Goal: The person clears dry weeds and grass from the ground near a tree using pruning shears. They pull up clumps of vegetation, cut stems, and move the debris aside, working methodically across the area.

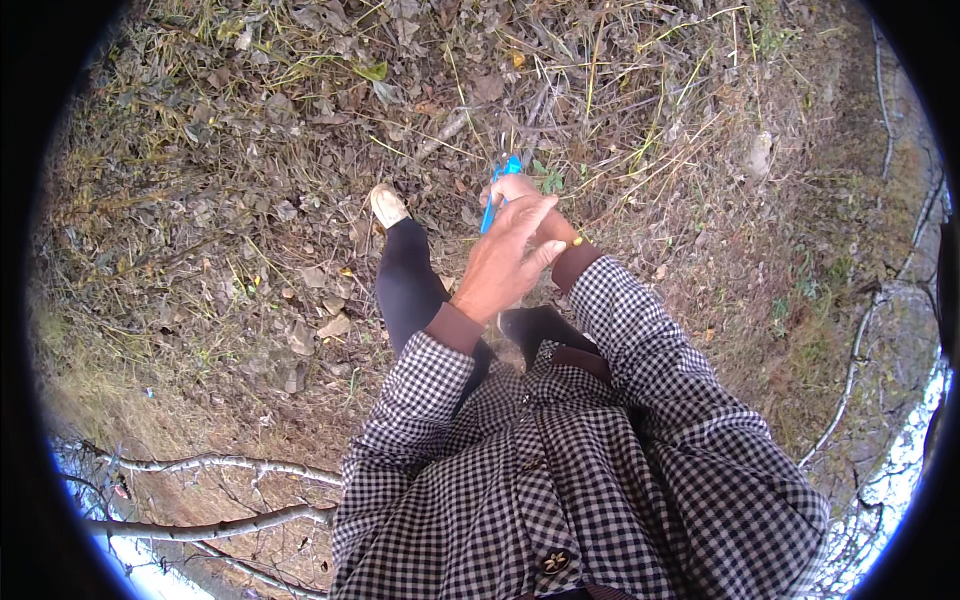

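My right hand (517, 186) grips a pair of blue-handled pruning shears (496, 191), with the slim metal tips directed away from me over the dry ground. Part of this hand is hidden behind my left hand (501, 251). The left hand crosses in front of the right hand and wrist, its thumb spread from its fingers and nothing seen in it. Whether the two hands touch cannot be told. Dry leaves and straw-like stems (435, 112) cover the ground below, and a small green plant (551, 178) grows just right of the shears.
A short piece of dead branch (442, 136) lies ahead among the litter. My shoe (388, 205) rests on the leaves at left. Pale bare branches (217, 529) stretch across the lower left. A large tree trunk (892, 322) stands at the right rim.
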The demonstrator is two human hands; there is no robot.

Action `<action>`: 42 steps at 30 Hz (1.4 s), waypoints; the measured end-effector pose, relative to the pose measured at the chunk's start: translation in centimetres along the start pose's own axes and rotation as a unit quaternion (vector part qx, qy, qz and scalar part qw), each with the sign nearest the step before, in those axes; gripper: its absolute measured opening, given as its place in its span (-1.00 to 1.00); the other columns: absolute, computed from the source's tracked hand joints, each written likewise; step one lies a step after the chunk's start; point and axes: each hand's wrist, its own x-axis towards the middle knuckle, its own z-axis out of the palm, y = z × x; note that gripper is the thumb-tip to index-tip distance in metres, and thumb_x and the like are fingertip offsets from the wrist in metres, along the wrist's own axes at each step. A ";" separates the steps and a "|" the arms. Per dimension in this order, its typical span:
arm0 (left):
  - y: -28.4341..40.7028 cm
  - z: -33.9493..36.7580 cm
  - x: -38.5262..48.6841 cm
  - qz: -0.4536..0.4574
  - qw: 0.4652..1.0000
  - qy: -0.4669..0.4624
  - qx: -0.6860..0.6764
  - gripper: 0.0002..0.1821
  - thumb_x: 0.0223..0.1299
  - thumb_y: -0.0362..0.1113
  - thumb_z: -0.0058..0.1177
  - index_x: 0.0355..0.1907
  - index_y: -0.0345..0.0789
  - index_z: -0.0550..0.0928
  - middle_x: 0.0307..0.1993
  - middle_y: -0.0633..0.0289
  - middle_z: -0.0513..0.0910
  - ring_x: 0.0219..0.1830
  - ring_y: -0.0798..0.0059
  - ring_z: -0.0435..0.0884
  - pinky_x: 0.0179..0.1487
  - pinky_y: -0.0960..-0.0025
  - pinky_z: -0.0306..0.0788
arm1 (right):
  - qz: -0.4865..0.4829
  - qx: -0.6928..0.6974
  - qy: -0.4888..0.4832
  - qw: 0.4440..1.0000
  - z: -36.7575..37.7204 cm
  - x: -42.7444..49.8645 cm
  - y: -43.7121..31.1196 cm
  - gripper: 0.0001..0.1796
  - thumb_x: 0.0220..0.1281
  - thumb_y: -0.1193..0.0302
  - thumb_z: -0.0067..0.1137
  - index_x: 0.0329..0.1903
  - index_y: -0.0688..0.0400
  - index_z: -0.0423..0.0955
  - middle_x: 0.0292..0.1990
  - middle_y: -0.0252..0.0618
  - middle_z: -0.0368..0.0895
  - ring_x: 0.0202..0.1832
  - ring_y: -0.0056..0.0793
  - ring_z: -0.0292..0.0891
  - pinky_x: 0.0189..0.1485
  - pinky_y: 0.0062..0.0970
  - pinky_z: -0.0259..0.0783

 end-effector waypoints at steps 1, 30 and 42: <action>0.5 1.2 0.1 -0.001 0.999 -0.036 0.000 -0.42 0.20 -0.21 0.13 0.29 -0.21 0.38 0.17 0.05 0.43 0.13 0.13 0.50 0.17 0.22 0.39 | -0.042 -0.083 0.035 0.995 -0.1 -0.5 0.2 -0.81 -0.19 0.58 0.06 -0.37 0.28 0.44 -0.41 -0.20 0.53 -0.32 -0.31 0.48 -0.23 -0.34 0.41; -12.8 -6.2 1.8 -0.206 0.947 0.115 0.216 -0.46 0.09 -0.23 0.11 0.18 -0.29 0.44 0.07 0.06 0.55 0.22 0.12 0.39 0.31 0.18 0.24 | -0.087 -0.464 0.274 0.838 -4.2 -1.2 -1.9 -0.43 0.03 0.37 -0.02 0.16 0.29 0.28 0.08 0.26 0.46 0.17 0.10 0.39 0.22 -0.17 0.30; -20.3 -5.7 -7.7 -0.217 0.898 0.229 0.305 -0.81 -0.05 -0.23 0.11 -0.35 -0.23 0.67 -0.24 0.26 0.66 -0.05 0.30 0.55 0.16 0.23 0.31 | -0.156 -0.683 0.354 0.620 8.2 14.4 -16.0 -0.37 -0.04 0.18 0.20 0.11 0.20 0.35 0.11 0.01 0.40 0.19 -0.07 0.30 0.25 -0.07 0.10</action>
